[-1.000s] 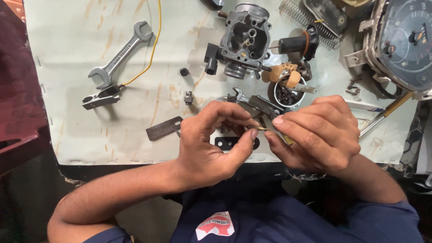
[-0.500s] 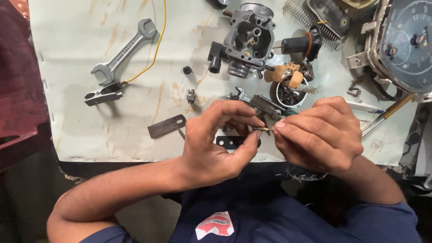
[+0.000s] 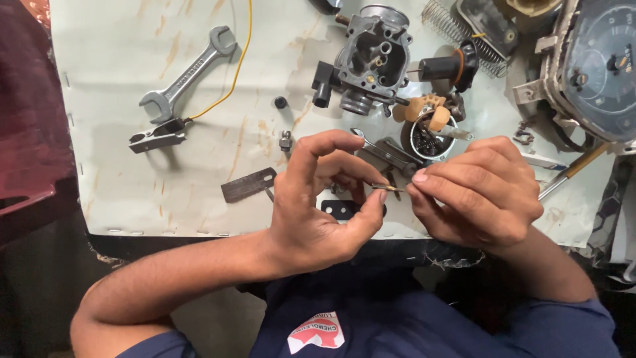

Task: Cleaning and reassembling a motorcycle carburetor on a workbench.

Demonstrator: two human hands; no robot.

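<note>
Fingers (image 3: 371, 174) pinch brass jet (image 3: 386, 188); pale stained mat (image 3: 119, 86).

A single head-worn camera looked almost straight down, close above a pale workbench sheet (image 3: 132, 99). The wearer's left hand (image 3: 318, 205) and right hand (image 3: 480, 192) met at lower centre, the chest filling the bottom edge. The bench's far side ran along the top, with a carburetor body (image 3: 374, 56) there.
</note>
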